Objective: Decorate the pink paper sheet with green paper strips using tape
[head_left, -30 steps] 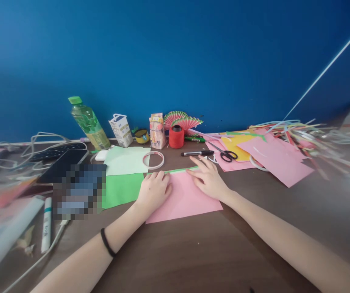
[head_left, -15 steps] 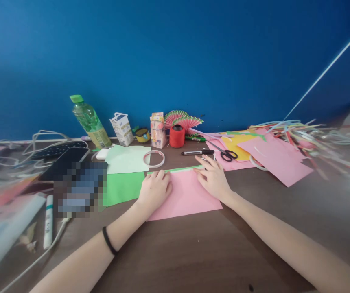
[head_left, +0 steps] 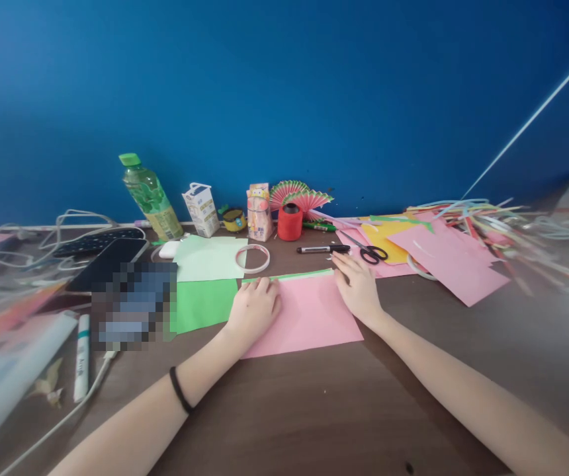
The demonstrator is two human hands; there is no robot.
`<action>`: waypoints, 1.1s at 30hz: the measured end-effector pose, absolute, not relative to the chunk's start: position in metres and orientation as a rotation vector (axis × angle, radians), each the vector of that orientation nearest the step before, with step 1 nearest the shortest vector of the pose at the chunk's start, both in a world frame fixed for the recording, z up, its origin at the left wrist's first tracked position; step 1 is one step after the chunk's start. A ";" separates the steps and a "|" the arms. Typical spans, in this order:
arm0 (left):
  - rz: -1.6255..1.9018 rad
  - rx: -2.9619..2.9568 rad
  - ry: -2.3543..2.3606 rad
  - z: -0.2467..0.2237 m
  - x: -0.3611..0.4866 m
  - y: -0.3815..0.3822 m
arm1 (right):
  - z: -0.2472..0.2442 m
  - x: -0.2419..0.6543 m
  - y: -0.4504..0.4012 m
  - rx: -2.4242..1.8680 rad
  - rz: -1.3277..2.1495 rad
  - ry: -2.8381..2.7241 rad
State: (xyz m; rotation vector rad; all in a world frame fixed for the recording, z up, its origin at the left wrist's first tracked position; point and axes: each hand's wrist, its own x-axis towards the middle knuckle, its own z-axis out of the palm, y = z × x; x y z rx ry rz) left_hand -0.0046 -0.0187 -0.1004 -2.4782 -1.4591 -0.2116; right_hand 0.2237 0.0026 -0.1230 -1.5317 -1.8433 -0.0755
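A pink sheet of paper [head_left: 309, 311] lies flat on the table, with a thin strip of green and white paper [head_left: 309, 276] showing along its far edge. My left hand [head_left: 256, 305] presses down on its left side, the fingers curled close together at the far edge. At the far right corner is my right hand [head_left: 360, 289], fingers stretched forward and nothing gripped. Its fingertips reach close to a black marker [head_left: 323, 249] and black-handled scissors [head_left: 374, 254]. A roll of tape [head_left: 253, 259] lies beyond my left hand.
Green paper [head_left: 205, 304] and pale green paper [head_left: 210, 256] lie left of my hands. A bottle [head_left: 153, 198], a carton [head_left: 201, 210] and red thread spool [head_left: 290, 223] stand near the blue wall. Pink and yellow sheets [head_left: 456, 264] are piled right; a phone [head_left: 138, 304] and cables are left.
My right hand has slid slightly right along the far edge of the pink paper, toward its corner. The left hand stays pressed on the paper. The view has shifted a little.
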 end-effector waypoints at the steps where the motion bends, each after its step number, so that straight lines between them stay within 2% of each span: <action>1: -0.208 -2.481 -1.472 -0.101 -0.004 -0.019 | -0.122 0.223 0.002 -1.503 -0.090 -1.919; 5: -0.212 -2.489 -1.519 -0.104 -0.001 -0.022 | -0.120 0.217 -0.002 -1.264 0.050 -2.369; 8: -0.191 -2.481 -1.524 -0.105 0.001 -0.025 | -0.121 0.213 -0.002 -1.249 0.225 -2.501; 25: -0.193 -2.446 -1.646 -0.105 0.001 -0.029 | -0.120 0.209 -0.001 -1.384 0.283 -2.452; 33: -0.126 -2.557 -1.950 -0.053 -0.036 -0.009 | -0.121 0.211 0.002 -1.397 0.315 -2.418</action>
